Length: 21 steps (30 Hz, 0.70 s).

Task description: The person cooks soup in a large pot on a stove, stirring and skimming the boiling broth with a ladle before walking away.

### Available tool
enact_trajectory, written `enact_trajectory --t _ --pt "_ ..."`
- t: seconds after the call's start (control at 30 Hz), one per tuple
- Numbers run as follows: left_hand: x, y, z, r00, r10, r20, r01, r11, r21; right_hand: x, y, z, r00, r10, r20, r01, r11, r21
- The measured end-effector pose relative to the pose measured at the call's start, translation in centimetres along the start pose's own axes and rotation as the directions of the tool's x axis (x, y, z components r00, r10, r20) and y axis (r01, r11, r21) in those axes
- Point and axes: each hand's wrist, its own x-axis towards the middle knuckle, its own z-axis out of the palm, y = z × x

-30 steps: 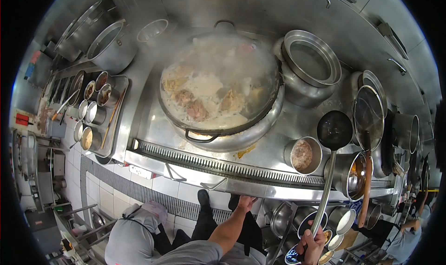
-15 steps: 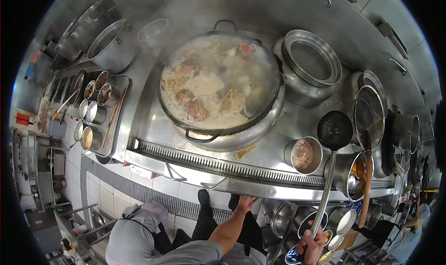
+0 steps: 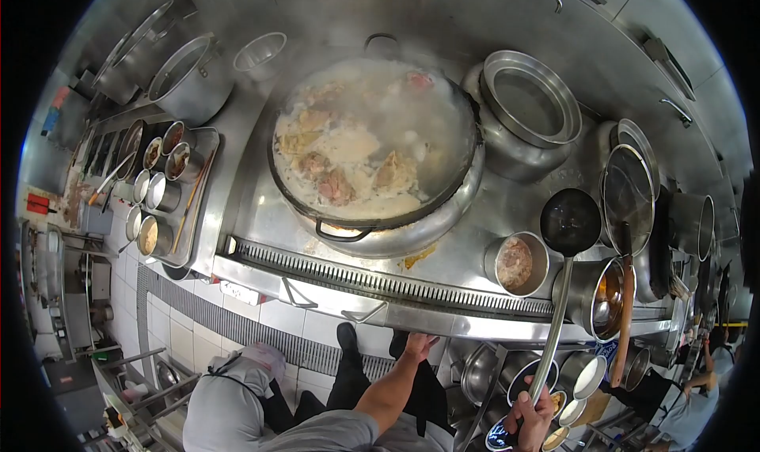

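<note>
My right hand (image 3: 532,416) is wrapped around the handle of a long ladle (image 3: 571,222), whose dark bowl is held up above the right side of the stove. Below that bowl, to its left, a small metal pot (image 3: 516,263) contains pale pinkish minced meat. My left hand (image 3: 420,344) is at the stove's front edge, fingers stretched out and holding nothing. Ahead of both hands, a large wok (image 3: 348,238) holds cloudy, foamy liquid with several chunks of meat (image 3: 336,187). Steam blurs its far side.
A lidless pot (image 3: 530,104) stands right of the wok. Further right are a mesh strainer (image 3: 629,187) and a pot of dark amber liquid (image 3: 606,298). A tray (image 3: 207,163) with small containers lies left. One person (image 3: 226,404) is at lower left, another (image 3: 685,412) at lower right.
Steam over the wok has shifted, hiding more of its right side and clearing around the metal bowl behind it. The person at lower right has moved slightly. My hands and the ladle stay almost still.
</note>
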Motion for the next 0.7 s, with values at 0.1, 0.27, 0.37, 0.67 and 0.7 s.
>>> enact_trajectory --t 0.1,0.27,0.37,0.67,0.7 --pt "0.0 0.0 -0.1 1.0 -0.024 -0.001 0.024 1.0 -0.005 0.0 0.2 -0.1 1.0 -0.004 0.003 0.004 1.0 0.002" --pt "0.4 -0.2 -0.8 0.999 -0.039 -0.022 0.039 0.999 0.02 -0.2 0.3 -0.1 1.0 -0.011 0.018 0.011 1.0 0.016" --pt "0.0 0.5 -0.8 0.995 -0.093 -0.036 0.098 0.981 0.166 -0.3 0.4 0.0 0.999 -0.03 0.025 0.031 0.999 -0.016" --pt "-3.7 8.8 -8.7 0.966 -0.127 0.226 -0.18 0.302 0.936 -0.8 0.6 2.7 0.994 -0.067 0.09 0.069 0.997 -0.022" --pt "-5.2 10.7 -9.4 0.983 -0.111 0.149 -0.107 0.321 0.941 -0.9 0.5 3.4 0.99 -0.086 0.116 0.088 0.996 -0.017"
